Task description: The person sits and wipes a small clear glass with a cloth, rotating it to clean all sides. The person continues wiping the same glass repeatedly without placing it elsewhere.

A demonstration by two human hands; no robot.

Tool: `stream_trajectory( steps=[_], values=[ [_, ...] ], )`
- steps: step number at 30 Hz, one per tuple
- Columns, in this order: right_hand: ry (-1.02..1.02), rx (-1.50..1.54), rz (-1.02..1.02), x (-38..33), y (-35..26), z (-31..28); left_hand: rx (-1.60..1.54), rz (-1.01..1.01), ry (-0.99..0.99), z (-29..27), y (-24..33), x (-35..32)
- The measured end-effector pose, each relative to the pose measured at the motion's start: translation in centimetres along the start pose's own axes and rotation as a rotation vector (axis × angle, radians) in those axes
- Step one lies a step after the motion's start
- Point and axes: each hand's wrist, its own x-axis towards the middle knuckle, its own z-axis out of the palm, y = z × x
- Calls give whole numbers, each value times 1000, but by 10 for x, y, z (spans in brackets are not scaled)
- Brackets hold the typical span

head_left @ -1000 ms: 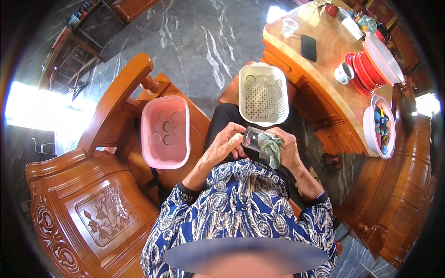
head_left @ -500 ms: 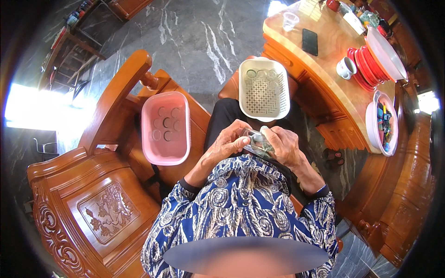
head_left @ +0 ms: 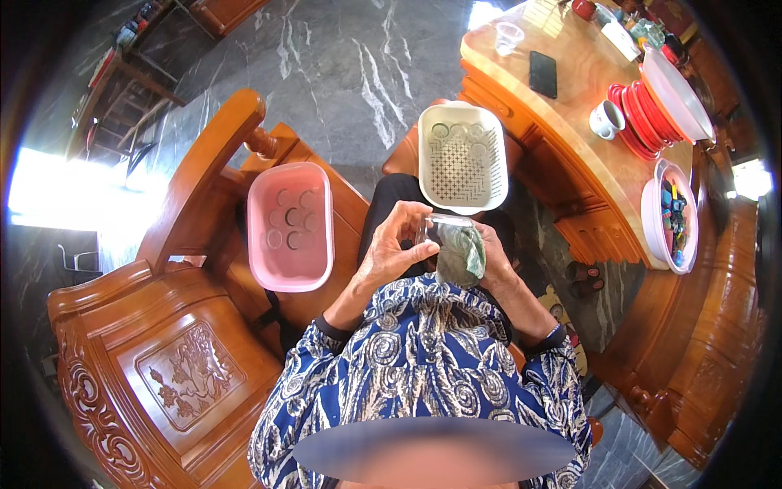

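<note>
Above my lap, a clear drinking glass point(head_left: 429, 228) lies between my hands, its edge turned away from me. My left hand point(head_left: 393, 248) is closed on the glass's left side, thumb and fingers round it. In my right hand point(head_left: 495, 254) a crumpled grey-green cloth point(head_left: 463, 257) is gripped and pressed against the glass's right side; the fingers behind it are partly hidden. Straight ahead of my hands stands a cream perforated basket point(head_left: 425, 155) with several round clear glasses at its far end. To the left, a pink basin point(head_left: 259, 183) contains several round glass shapes.
The pink basin rests on a carved wooden chair point(head_left: 195, 367). At the right, a wooden table point(head_left: 570, 37) carries a black phone point(head_left: 543, 75), a white cup point(head_left: 607, 120), stacked red-rimmed plates point(head_left: 643, 122) and a pale tub point(head_left: 656, 244) of small coloured items. Dark sandals point(head_left: 585, 279) lie on the floor.
The glass has been turned and lifted slightly, and the cloth now hangs in plain view at its right. My left fingers have spread wider round the glass; my right hand has rotated.
</note>
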Motion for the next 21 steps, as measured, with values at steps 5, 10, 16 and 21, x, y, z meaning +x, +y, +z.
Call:
stream_trajectory(
  steps=[5,10,16,21],
  values=[
    [-289,90,-46,-1,-3,-6,-121,-195,-21,-9,0,-2],
    [-203,-768,-618,-10,-10,-1,-242,-413,11,-3,4,-4],
    [-52,-1056,-1086,-12,-13,2,-478,-469,-83,-2,-2,-9],
    [-36,-614,-598,-12,-11,9,-260,-286,-84,0,8,-3]
  ],
)
